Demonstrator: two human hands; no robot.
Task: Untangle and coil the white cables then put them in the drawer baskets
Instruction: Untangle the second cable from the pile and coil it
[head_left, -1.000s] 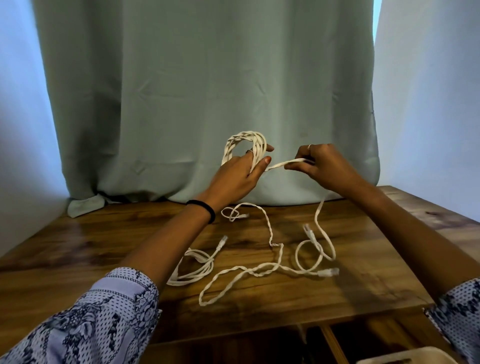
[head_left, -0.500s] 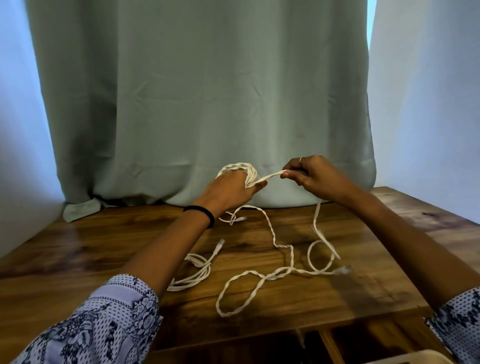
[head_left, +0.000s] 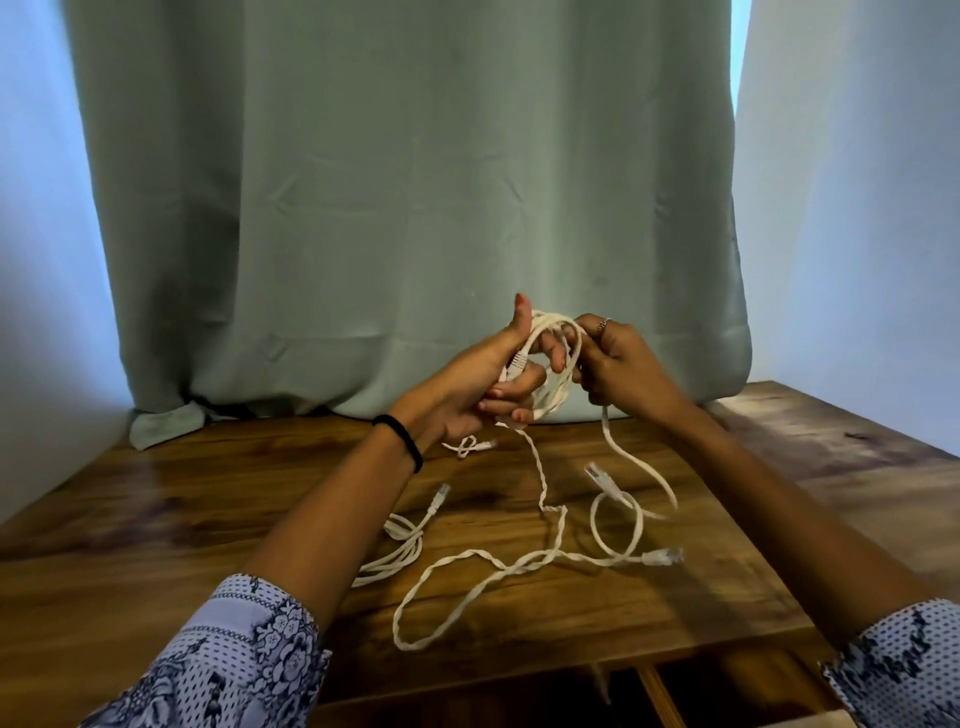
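Holding a small coil of white cable up over the desk, the left hand had its fingers curled around the loops and its thumb up. The right hand, at 3 o'clock from the coil, pinched the same cable. From the coil, the loose cable hung down and lay in twisty loops on the desk, toward 6 o'clock. One plug lay at 4 o'clock from the coil. Another small bundle lay at 7 o'clock, beside the left arm. A green curtain hung behind the desk. There was a black band on the left wrist.
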